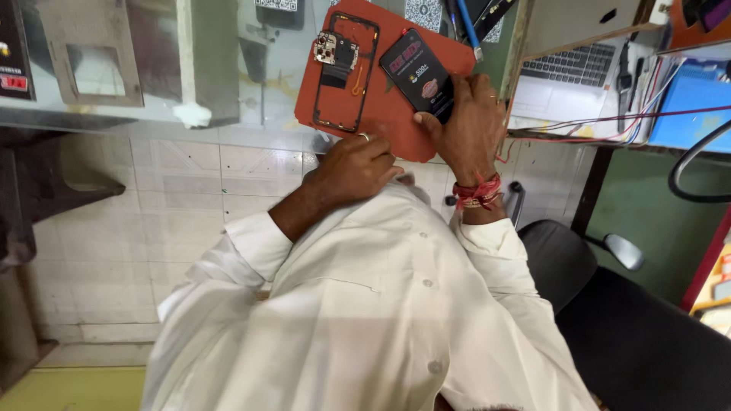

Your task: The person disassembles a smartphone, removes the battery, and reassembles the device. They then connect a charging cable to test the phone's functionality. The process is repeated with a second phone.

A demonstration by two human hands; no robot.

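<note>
Head view is showing me from above, and I am leaning over the counter (251,91) in my white shirt. My right hand (468,125) is lying on the lower end of the black phone (417,72); the fingers are curling over its edge, so this grip is closing on the phone and pressing it down onto the red mat (396,114). The phone's screen is lit and facing up. My left hand (354,164) is resting just beside it, at the near edge of the mat, the fingers folded into a loose fist with a ring showing; I cannot tell if something small is inside this grip.

Beyond my left hand, an opened phone frame (346,72) with its camera block is lying on the mat. To hold well, I think I should be keeping the phone flat and my pressure even, not on the glass middle.

My fingertips under the right palm are hidden. The laptop (567,72) past my right hand is partly cut off by cables.
</note>
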